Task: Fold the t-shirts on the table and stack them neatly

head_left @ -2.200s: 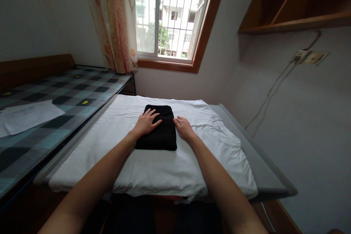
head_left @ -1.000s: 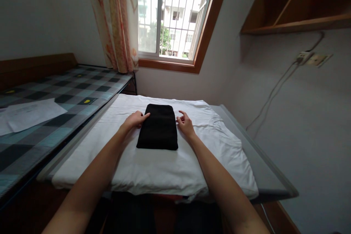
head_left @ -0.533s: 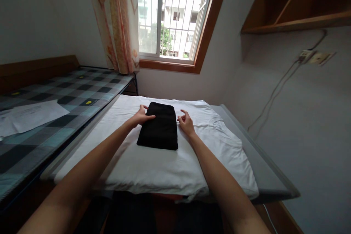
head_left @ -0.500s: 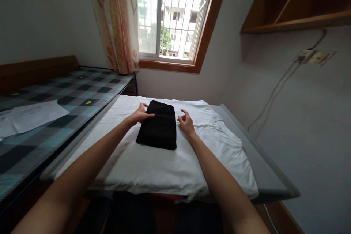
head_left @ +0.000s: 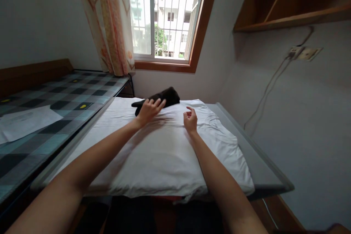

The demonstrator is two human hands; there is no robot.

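A folded black cloth (head_left: 170, 97), slightly blurred, is raised and tilted above the far part of a white cloth (head_left: 153, 161). My left hand (head_left: 150, 111) grips it along its near side, fingers over it and thumb out of sight. To the right, my right hand (head_left: 190, 120) hovers over the white cloth, apart from the black one. Its fingers are loosely curled, with a gap between index finger and thumb, and nothing shows in it. Whether the black cloth still touches the white one at its left end, I cannot tell.
The white cloth covers most of a grey table (head_left: 263, 168). A bed with a checked mattress (head_left: 90, 95) and paper sheets (head_left: 30, 120) stands on the left. Behind are a barred window (head_left: 167, 25) and a curtain (head_left: 115, 25); a shelf (head_left: 290, 20) and socket (head_left: 305, 53) are on the right wall.
The black cloth lay flat on the white cloth and is now lifted and tilted, away from me, in my left hand. My right hand has shifted slightly right, its fingers more curled.
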